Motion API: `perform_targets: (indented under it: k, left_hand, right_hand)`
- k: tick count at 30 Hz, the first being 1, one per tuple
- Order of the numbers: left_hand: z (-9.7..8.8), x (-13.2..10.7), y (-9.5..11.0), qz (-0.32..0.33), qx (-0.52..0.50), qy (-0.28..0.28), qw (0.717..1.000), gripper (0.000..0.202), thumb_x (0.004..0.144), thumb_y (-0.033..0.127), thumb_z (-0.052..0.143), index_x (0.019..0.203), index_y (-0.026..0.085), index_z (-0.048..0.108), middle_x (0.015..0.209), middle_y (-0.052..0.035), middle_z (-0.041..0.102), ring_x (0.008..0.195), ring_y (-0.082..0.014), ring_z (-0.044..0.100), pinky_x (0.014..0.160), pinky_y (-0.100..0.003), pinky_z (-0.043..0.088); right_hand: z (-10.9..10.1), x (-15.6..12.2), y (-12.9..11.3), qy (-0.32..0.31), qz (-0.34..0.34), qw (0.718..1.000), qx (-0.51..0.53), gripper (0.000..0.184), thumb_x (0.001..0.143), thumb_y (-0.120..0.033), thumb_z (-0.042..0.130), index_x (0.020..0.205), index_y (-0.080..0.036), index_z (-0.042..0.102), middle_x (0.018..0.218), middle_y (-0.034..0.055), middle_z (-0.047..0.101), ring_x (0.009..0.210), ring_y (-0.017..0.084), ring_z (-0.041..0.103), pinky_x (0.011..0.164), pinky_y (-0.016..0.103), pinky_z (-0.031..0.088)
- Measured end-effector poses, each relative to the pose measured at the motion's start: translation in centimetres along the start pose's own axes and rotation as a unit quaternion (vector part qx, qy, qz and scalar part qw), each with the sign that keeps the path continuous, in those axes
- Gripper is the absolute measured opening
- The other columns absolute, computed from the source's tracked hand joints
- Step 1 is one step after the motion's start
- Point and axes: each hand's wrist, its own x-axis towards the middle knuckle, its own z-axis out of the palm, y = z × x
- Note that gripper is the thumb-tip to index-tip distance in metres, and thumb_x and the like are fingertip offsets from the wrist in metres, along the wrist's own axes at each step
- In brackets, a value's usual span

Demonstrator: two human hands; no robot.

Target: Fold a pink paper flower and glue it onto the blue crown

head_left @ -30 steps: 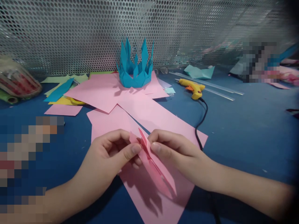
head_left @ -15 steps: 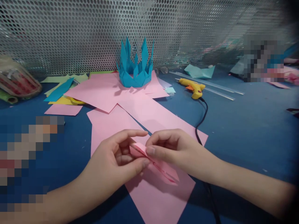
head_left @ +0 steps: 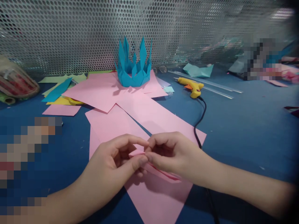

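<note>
Between my two hands is a folded piece of pink paper [head_left: 163, 174], held above the pink sheets. My left hand [head_left: 116, 158] pinches its left end, the thumb pressed on top and the index finger stretched toward my right fingertips. With thumb and curled fingers, my right hand [head_left: 168, 152] grips the same folded paper close to the left thumb. Its layers part slightly at the lower right end. Part of the paper is hidden behind the fingers. Underneath lie large pink paper sheets [head_left: 161, 202] on a blue table.
A blue paper crown [head_left: 133, 76] stands on pink sheets at the back. To its right lie a yellow glue gun [head_left: 192, 87] with a black cord and clear glue sticks [head_left: 217, 90]. Coloured paper scraps [head_left: 57, 90] and a clear jar [head_left: 17, 77] are at the left. A perforated metal panel [head_left: 70, 34] rises behind.
My left thumb and index finger have moved in against my right fingertips. The folded paper has tilted, with its upper layers now pressed closer together. The view has shifted slightly.
</note>
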Motion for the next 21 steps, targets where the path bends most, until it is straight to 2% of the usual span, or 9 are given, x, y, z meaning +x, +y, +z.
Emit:
perform_targets:
  k: [3,6,9,12,15,18,21]
  left_hand:
    - [0.0,0.1,0.1,0.037,0.022,0.077,0.996,0.010,0.079,0.025,0.076,0.088,0.027,0.078,0.065,0.0057,0.074,0.055,-0.0077,0.068,0.054,-0.011,0.056]
    - [-0.4,0.5,0.4,0.050,0.031,0.158,0.986,0.009,0.076,0.031,0.079,0.085,0.028,0.078,0.068,0.0054,0.077,0.059,-0.0096,0.072,0.053,-0.011,0.056]
    - [-0.9,0.9,0.6,0.055,0.052,0.188,0.979,0.008,0.076,0.032,0.079,0.077,0.026,0.075,0.070,0.0053,0.077,0.065,-0.0095,0.072,0.056,-0.009,0.055]
    - [-1.0,1.0,0.7,0.056,0.068,0.163,0.983,0.008,0.077,0.032,0.078,0.075,0.025,0.075,0.069,0.0050,0.076,0.066,-0.0087,0.071,0.059,-0.009,0.054]
    - [-0.8,0.7,0.7,0.034,0.074,0.106,0.991,0.010,0.077,0.035,0.076,0.076,0.025,0.077,0.062,0.0050,0.073,0.057,-0.0083,0.067,0.052,-0.010,0.051]
    - [-0.6,0.5,0.6,0.024,0.118,0.072,0.990,0.013,0.077,0.034,0.074,0.069,0.024,0.075,0.059,0.0049,0.070,0.052,-0.0082,0.061,0.049,-0.013,0.048]
    - [-0.6,0.4,0.5,0.044,0.178,0.047,0.982,0.016,0.079,0.029,0.069,0.064,0.022,0.071,0.058,0.0049,0.066,0.054,-0.0082,0.057,0.051,-0.014,0.044]
  right_hand:
    - [-0.2,0.0,-0.3,0.011,-0.044,0.999,0.003,0.019,0.080,-0.034,0.075,0.080,-0.016,0.068,0.072,0.0017,0.068,0.063,0.011,0.059,0.057,0.021,0.047]
    - [-0.3,-0.1,-0.7,0.023,-0.082,0.996,0.015,0.023,0.079,-0.030,0.076,0.097,-0.018,0.069,0.083,0.0012,0.071,0.069,0.011,0.063,0.061,0.020,0.051]
    - [-0.5,-0.1,-0.8,0.047,-0.105,0.993,-0.014,0.029,0.077,-0.022,0.076,0.105,-0.018,0.069,0.086,0.0006,0.072,0.069,0.011,0.065,0.062,0.021,0.054]
    - [-0.7,0.1,-0.7,0.101,-0.117,0.984,-0.087,0.011,0.082,-0.023,0.068,0.091,-0.018,0.073,0.081,0.0012,0.072,0.066,0.013,0.064,0.056,0.021,0.052]
    - [-0.8,0.2,-0.7,0.139,-0.149,0.973,-0.113,0.012,0.085,-0.026,0.066,0.081,-0.019,0.074,0.078,0.0015,0.074,0.069,0.014,0.066,0.059,0.022,0.053]
    - [-0.8,0.1,-0.8,0.128,-0.174,0.974,-0.072,0.008,0.084,-0.023,0.069,0.078,-0.020,0.074,0.079,0.0000,0.075,0.073,0.013,0.068,0.065,0.021,0.055]
    - [-0.5,0.1,-0.8,0.101,-0.175,0.979,-0.016,0.008,0.079,-0.020,0.077,0.073,-0.019,0.072,0.074,-0.0014,0.073,0.070,0.012,0.068,0.064,0.019,0.056]
